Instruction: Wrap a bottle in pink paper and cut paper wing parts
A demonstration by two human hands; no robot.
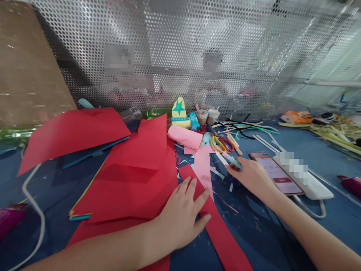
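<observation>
Nearby, scissors (pixel 220 139) beyond right hand (pixel 251 174), phone (pixel 275 172) alongside, scattered paper scraps (pixel 217 173).

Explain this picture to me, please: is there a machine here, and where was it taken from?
There is no robot, just a person's two bare hands: the left hand and the right hand. The one picture comes from a camera worn on that person's head, looking forward and down. On the blue surface lie red sheets, a pink roll, scissors and a phone. The left hand rests spread on a red strip. The right hand seems to hold a slim pale blue item; I can't tell exactly what it is.
</observation>
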